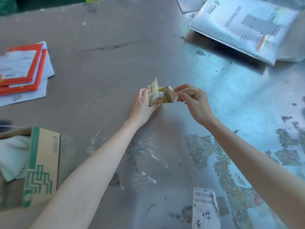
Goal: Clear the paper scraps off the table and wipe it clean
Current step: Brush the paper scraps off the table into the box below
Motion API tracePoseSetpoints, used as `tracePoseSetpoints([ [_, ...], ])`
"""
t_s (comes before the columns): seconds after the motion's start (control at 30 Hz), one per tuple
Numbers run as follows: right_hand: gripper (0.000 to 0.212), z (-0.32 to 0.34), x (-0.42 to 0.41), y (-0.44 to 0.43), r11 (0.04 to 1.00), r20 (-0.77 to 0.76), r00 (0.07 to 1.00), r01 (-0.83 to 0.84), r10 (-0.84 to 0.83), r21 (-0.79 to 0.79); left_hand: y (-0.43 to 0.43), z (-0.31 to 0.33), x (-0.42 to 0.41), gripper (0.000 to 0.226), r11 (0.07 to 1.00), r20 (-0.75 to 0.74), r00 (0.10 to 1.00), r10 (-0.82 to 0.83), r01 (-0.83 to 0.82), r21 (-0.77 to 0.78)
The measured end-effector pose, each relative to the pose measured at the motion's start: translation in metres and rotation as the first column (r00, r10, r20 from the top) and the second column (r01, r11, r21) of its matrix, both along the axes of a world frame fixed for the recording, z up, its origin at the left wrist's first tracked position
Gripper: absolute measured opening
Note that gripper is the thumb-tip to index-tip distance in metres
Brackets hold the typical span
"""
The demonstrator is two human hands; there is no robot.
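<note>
My left hand [142,104] is closed around a bunch of crumpled paper scraps [155,92] at the middle of the grey table [102,66]. My right hand [193,101] grips the wooden handle of a flat brush [170,94], whose yellowish bristles press against the scraps. Stuck-on paper residue [221,162] covers the table surface near my right forearm. A torn label scrap [205,209] with a barcode lies at the near edge.
An open cardboard box [41,164] with a pale cloth [13,156] inside stands at the near left. Red-edged envelopes [24,66] are stacked at the left. A bubble mailer [244,25] lies at the far right. White smears [153,149] mark the table between my arms.
</note>
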State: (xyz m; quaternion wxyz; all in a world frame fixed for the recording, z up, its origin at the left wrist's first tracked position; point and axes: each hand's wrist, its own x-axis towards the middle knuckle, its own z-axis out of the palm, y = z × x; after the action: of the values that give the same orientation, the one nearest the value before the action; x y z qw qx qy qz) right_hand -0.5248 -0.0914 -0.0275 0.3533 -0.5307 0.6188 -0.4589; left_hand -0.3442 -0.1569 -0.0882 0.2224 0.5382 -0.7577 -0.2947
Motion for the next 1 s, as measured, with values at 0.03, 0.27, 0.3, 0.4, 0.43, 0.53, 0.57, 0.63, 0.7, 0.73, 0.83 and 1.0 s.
tracePoseSetpoints([
  [0.03,0.02,0.002,0.002,0.003,1.0,0.005,1.0,-0.006,0.006,-0.011,0.004,0.003,0.003,0.054,1.0,-0.007,1.0,0.001,-0.001,-0.005],
  [0.27,0.023,0.023,0.029,0.031,0.992,0.044,0.995,-0.089,0.093,-0.089,0.047,0.028,0.037,0.047,0.999,-0.034,0.999,0.035,-0.035,-0.02],
  [0.3,0.024,0.026,0.034,0.036,0.99,0.042,0.993,-0.107,0.112,-0.096,0.055,0.032,0.043,0.047,0.999,-0.035,0.998,0.048,-0.048,-0.021],
  [0.4,0.025,0.032,0.05,0.054,0.978,0.031,0.983,-0.176,0.18,-0.113,0.085,0.041,0.063,0.047,0.996,-0.04,0.996,0.081,-0.082,-0.033],
  [0.43,0.026,0.034,0.057,0.061,0.973,0.033,0.978,-0.201,0.206,-0.113,0.098,0.043,0.072,0.047,0.995,-0.04,0.994,0.097,-0.099,-0.035],
  [0.53,0.024,0.037,0.074,0.08,0.961,0.042,0.963,-0.261,0.265,-0.089,0.134,0.045,0.093,0.047,0.987,-0.035,0.987,0.155,-0.156,-0.024],
  [0.57,0.023,0.037,0.081,0.088,0.955,0.038,0.956,-0.287,0.291,-0.074,0.147,0.044,0.1,0.047,0.983,-0.031,0.983,0.18,-0.181,-0.026],
  [0.63,0.02,0.037,0.093,0.103,0.94,0.039,0.939,-0.339,0.34,-0.047,0.172,0.042,0.115,0.048,0.974,-0.02,0.975,0.222,-0.223,-0.044],
  [0.7,0.019,0.037,0.108,0.118,0.918,0.035,0.917,-0.396,0.397,-0.031,0.2,0.04,0.13,0.047,0.964,-0.029,0.964,0.264,-0.265,-0.034],
  [0.73,0.019,0.038,0.116,0.126,0.904,0.037,0.903,-0.427,0.428,-0.026,0.216,0.039,0.139,0.046,0.958,-0.037,0.958,0.286,-0.287,-0.019],
  [0.83,0.018,0.04,0.14,0.147,0.869,0.064,0.867,-0.494,0.494,-0.023,0.257,0.037,0.162,0.048,0.937,-0.058,0.935,0.35,-0.35,0.009],
  [1.0,0.017,0.045,0.181,0.178,0.81,0.019,0.81,-0.586,0.586,0.007,0.322,0.039,0.196,0.048,0.893,-0.089,0.889,0.449,-0.45,0.009],
])
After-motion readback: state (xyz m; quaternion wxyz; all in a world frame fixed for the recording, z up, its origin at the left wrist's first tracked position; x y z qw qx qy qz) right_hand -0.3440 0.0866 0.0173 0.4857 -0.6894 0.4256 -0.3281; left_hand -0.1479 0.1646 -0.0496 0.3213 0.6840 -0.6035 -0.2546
